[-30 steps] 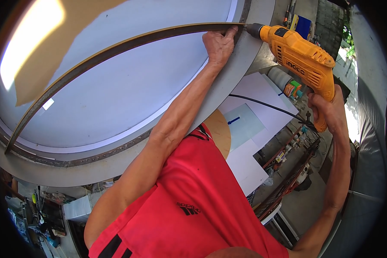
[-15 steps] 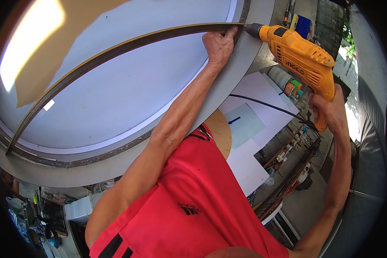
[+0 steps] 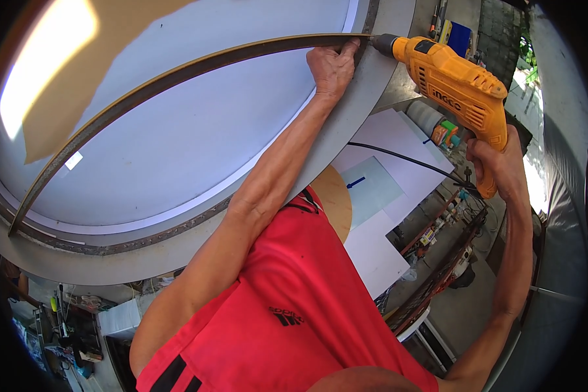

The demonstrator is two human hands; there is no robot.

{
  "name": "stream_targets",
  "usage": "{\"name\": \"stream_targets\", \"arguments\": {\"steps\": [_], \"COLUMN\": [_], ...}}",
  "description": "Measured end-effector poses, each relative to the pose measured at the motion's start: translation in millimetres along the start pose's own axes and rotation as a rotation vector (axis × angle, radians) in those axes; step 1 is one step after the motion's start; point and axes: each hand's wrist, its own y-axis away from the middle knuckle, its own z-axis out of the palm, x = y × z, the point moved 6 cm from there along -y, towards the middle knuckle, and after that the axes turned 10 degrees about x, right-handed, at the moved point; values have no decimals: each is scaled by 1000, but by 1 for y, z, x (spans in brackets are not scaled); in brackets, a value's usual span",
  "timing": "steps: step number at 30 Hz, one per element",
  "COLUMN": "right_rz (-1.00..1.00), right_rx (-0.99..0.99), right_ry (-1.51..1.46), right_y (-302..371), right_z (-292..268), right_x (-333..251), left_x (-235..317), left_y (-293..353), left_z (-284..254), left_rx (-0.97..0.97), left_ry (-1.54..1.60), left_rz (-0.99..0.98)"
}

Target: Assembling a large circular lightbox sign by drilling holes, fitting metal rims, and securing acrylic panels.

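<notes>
A yellow-orange power drill (image 3: 454,78) is gripped by its handle in my right hand (image 3: 503,160), its black chuck pointing left. The drill's front end meets the right end of a long curved metal strip (image 3: 170,73); the bit itself is too small to make out. My left hand (image 3: 333,68) pinches that strip from below, close beside the chuck. The strip arches over a large round frame (image 3: 144,247) with a grey rim and a pale white inner panel (image 3: 196,130). Its far left end rests on the frame's dark inner ring.
A black cord (image 3: 405,158) runs below the drill, past white sheets (image 3: 379,255) and a round wooden disc (image 3: 336,202). Tools and clutter (image 3: 65,333) lie at lower left. A rack of parts (image 3: 438,261) stands at lower right, beside a grey sheeted wall (image 3: 565,196).
Almost nothing differs. The drill and the strip's right end have shifted up very slightly, and both hands keep their hold.
</notes>
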Motion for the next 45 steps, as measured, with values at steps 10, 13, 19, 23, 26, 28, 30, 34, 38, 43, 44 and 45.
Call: {"name": "stream_targets", "arguments": {"steps": [10,13,19,23,26,28,30,34,38,43,44,45], "right_rz": [18,28,-31,-53,-46,-50,-54,-15,-62,27,26,28], "right_rx": [49,25,127,107,55,69,96,58,75,3,34,35], "right_ry": [42,42,46,37,44,37,32,32,30,35,36,36], "right_y": [-3,-4,-1,-1,-3,-3,-4,-4,-4,-6,-6,-6], "right_z": [-5,-4,-6,-5,-4,-5,-6,-4,-5,-4,-6,-6], "right_x": [7,7,6,6,7,7,6,8,5,9,9,9], "left_x": [1,2,1,-1,-2,-1,0,-1,0,-2,-2,-3], "left_y": [0,0,0,-1,-1,-1,-1,0,-1,-1,-1,-1], "left_z": [-1,-1,-1,0,2,2,0,0,1,1,2,2], "left_rx": [15,22,33,37,21,40,64,23,27,36,25,23], "left_ry": [15,13,8,44,9,49,89,2,20,43,17,18], "left_rz": [5,26,45,39,30,43,60,37,40,49,50,49]}}
